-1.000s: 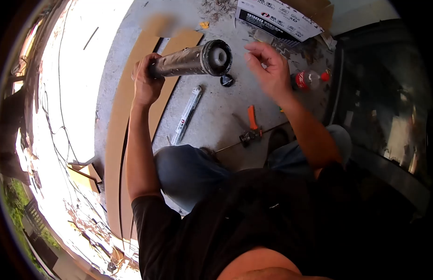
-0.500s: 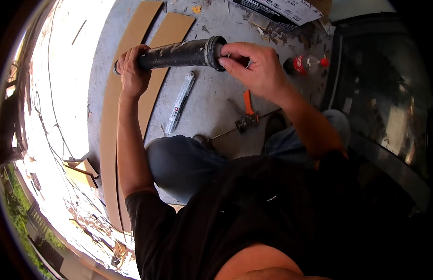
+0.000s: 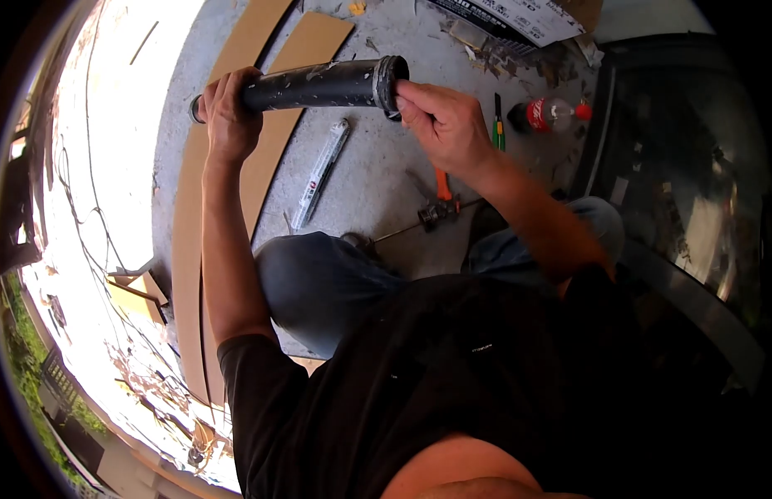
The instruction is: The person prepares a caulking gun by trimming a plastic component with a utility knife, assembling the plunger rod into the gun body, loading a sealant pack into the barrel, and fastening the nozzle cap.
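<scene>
A black, paint-spotted caulking gun barrel (image 3: pixel 315 86) is held level above the floor. My left hand (image 3: pixel 234 112) wraps round its left end. At the ringed right end is my right hand (image 3: pixel 448 125), with its fingers curled and their tips reaching into the opening. Whatever those fingertips grip is hidden inside the rim. Below the barrel, a long white sealant sausage pack (image 3: pixel 322 175) lies on the concrete. The gun's orange handle (image 3: pixel 442 185), with a dark metal body and thin rod, rests between my feet, partly behind my right forearm.
Two long cardboard strips (image 3: pixel 273 158) lie on the left. A green utility knife (image 3: pixel 498 125) and a cola bottle (image 3: pixel 552 115) are at the right, near a dark glass panel (image 3: pixel 677 166). A printed box (image 3: pixel 519 21) stands at the back among dry leaves.
The barrel has shifted slightly left and up, and its right end has turned. My right fingers have closed up and sit at the opening's rim. The utility knife has come into sight.
</scene>
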The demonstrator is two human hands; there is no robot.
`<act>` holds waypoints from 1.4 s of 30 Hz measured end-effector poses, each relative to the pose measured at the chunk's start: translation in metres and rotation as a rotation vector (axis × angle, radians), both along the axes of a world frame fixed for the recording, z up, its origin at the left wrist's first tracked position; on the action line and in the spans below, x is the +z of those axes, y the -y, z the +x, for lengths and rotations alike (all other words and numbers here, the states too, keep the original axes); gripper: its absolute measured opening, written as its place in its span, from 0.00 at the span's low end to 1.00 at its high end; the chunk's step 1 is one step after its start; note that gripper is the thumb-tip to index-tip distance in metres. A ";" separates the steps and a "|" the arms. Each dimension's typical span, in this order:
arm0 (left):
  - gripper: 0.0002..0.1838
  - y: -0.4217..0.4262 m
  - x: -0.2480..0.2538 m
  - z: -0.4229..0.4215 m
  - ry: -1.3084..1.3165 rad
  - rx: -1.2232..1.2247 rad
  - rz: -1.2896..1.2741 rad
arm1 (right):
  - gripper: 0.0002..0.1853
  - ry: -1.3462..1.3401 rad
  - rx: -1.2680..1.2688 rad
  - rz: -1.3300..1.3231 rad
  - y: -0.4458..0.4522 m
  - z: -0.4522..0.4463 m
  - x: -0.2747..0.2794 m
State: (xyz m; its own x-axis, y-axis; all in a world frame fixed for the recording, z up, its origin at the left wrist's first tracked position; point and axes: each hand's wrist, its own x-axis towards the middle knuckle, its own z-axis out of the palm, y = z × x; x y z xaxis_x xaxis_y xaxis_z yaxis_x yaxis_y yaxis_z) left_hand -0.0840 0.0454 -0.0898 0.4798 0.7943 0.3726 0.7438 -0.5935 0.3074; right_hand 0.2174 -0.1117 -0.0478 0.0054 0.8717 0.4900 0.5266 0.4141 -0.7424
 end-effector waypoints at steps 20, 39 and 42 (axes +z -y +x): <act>0.38 0.039 0.032 0.061 0.702 -0.458 -0.556 | 0.46 -0.006 0.214 -0.004 -0.029 -0.047 0.046; 0.28 -0.003 -0.026 0.015 0.461 -0.294 -0.500 | 0.16 -0.476 -0.049 -0.167 -0.047 0.045 0.040; 0.21 0.006 -0.036 0.026 0.526 -0.303 -0.755 | 0.22 -0.712 -0.275 -0.279 -0.055 0.069 0.004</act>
